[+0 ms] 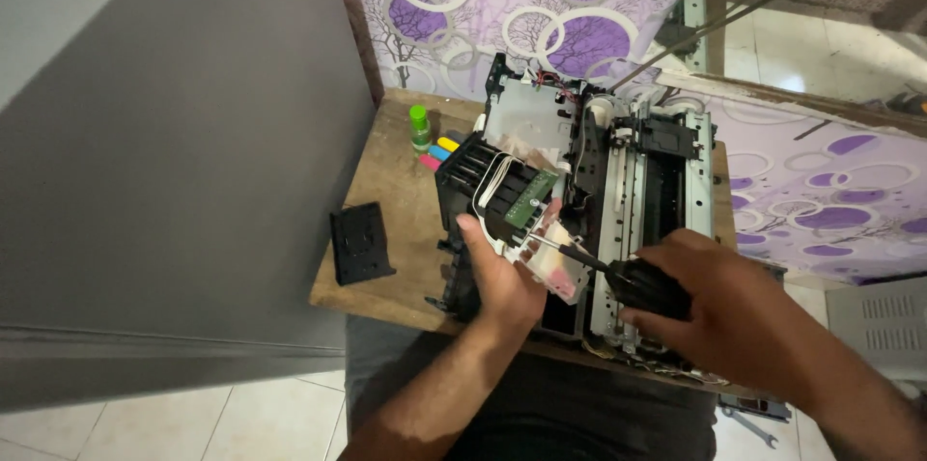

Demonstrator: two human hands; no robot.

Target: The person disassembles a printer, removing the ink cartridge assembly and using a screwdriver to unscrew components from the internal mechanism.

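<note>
An opened printer (628, 181) with its cover off sits on a small wooden table (396, 249). My left hand (497, 273) grips a black and white cartridge carriage (526, 220) with a green circuit board, lifted over the printer's left side. My right hand (715, 297) is closed around the black handle of a screwdriver (618, 273), whose tip touches the carriage's white lower part.
A black plastic part (359, 244) lies on the table's left edge. A green-capped bottle (419, 126) and coloured ink tanks (439, 152) stand at the back left. A purple patterned panel (541, 7) rises behind. A grey wall is at left, and a wrench (758, 427) lies on the tiled floor.
</note>
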